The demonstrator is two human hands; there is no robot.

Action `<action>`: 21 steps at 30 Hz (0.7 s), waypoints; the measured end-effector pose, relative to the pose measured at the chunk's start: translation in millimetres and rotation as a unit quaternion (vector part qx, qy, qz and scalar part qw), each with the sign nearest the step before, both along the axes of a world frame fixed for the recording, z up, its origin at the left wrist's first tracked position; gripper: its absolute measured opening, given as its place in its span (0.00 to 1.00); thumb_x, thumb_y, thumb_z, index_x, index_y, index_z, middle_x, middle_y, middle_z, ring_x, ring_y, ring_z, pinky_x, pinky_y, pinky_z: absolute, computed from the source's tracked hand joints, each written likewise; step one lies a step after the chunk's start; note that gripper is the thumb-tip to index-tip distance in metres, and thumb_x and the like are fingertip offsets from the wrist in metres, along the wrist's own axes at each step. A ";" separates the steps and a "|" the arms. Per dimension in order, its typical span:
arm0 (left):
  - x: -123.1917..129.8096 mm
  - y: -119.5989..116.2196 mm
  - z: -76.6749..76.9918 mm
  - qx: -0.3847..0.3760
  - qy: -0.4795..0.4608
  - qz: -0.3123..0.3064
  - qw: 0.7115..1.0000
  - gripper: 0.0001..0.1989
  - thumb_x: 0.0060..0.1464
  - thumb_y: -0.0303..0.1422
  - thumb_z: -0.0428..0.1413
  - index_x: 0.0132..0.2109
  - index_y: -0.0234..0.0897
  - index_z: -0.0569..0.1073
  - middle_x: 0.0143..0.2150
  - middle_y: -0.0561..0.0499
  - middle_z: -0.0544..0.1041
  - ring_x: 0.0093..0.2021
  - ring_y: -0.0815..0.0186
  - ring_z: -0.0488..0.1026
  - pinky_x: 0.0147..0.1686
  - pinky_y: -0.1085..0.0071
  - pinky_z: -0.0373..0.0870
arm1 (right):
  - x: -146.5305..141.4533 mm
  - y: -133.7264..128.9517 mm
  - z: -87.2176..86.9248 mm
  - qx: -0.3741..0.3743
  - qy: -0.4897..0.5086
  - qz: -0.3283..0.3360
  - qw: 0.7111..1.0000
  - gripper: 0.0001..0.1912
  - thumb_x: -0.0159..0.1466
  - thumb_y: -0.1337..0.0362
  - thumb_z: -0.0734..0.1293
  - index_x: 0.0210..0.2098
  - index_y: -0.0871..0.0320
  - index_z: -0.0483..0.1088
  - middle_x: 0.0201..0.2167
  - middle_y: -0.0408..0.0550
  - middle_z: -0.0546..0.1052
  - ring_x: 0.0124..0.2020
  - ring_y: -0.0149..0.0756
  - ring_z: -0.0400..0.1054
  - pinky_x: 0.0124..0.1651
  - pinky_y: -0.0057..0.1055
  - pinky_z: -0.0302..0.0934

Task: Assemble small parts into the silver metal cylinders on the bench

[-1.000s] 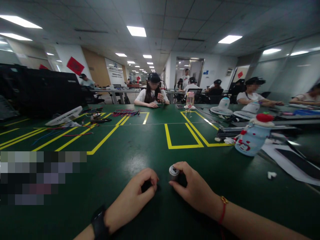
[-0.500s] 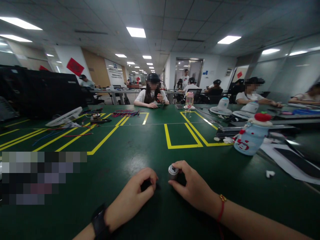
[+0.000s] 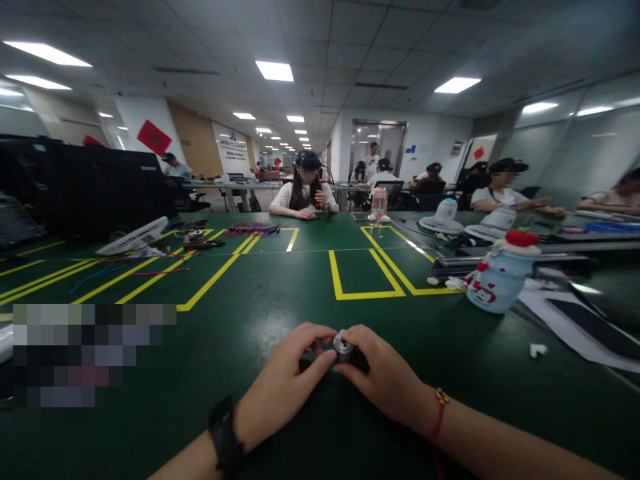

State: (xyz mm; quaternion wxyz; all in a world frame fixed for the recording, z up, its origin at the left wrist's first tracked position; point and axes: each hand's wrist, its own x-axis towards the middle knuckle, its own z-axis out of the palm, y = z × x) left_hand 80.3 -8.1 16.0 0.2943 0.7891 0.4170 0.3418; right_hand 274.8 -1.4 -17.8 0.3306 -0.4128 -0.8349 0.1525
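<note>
A small silver-grey metal cylinder (image 3: 343,348) with a pale top and dark marks on it stands between my hands at the front of the green table. My right hand (image 3: 383,363) is closed on its right side, a finger at the top rim and the thumb lower down. From the other side my left hand (image 3: 295,367) holds it too, fingertips near the rim and thumb against the wall. Its exact kind cannot be made out. A dark watch (image 3: 226,433) is on my left wrist, a red cord bracelet (image 3: 438,417) on my right.
To the right stand a blue bottle (image 3: 495,280) with a red top, a phone (image 3: 595,327) on paper and a small white piece (image 3: 538,350). Wires (image 3: 253,230) and a white fan (image 3: 133,237) lie back left. A person (image 3: 305,190) sits opposite.
My left hand has moved right and inward, from apart to touching the metal cylinder. The cylinder's top now tips slightly more toward me; my right hand stays on it.
</note>
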 end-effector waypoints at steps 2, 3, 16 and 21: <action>7.2 1.6 4.8 0.018 -0.007 0.013 1.000 0.08 0.58 0.33 0.50 0.43 0.43 0.71 0.41 0.52 0.73 0.40 0.65 0.69 0.41 0.68 0.65 | 0.3 0.2 1.0 -0.005 0.006 0.008 1.000 0.17 0.58 0.65 0.66 0.46 0.54 0.61 0.42 0.45 0.69 0.42 0.33 0.63 0.46 0.34 0.60; 10.3 2.7 6.2 0.022 -0.008 0.024 0.999 0.07 0.58 0.33 0.50 0.41 0.41 0.72 0.39 0.51 0.73 0.40 0.64 0.69 0.40 0.68 0.65 | 0.6 0.2 1.3 -0.008 0.009 0.009 1.000 0.17 0.58 0.64 0.66 0.46 0.54 0.61 0.42 0.45 0.69 0.42 0.33 0.64 0.46 0.34 0.59; 25.5 8.0 2.9 -0.012 -0.050 0.057 0.997 0.08 0.56 0.36 0.52 0.37 0.41 0.76 0.39 0.51 0.74 0.40 0.63 0.70 0.38 0.69 0.66 | 0.9 -0.6 2.0 -0.067 0.047 -0.029 0.996 0.27 0.55 0.61 0.68 0.51 0.54 0.56 0.45 0.46 0.70 0.44 0.35 0.66 0.47 0.35 0.60; 2.3 11.2 5.8 -0.027 -0.076 0.071 0.994 0.10 0.57 0.38 0.51 0.40 0.42 0.76 0.42 0.50 0.73 0.43 0.62 0.70 0.41 0.67 0.66 | 3.8 -3.2 6.9 -0.062 0.034 -0.028 0.997 0.27 0.55 0.63 0.68 0.52 0.53 0.58 0.48 0.46 0.69 0.46 0.34 0.65 0.49 0.33 0.60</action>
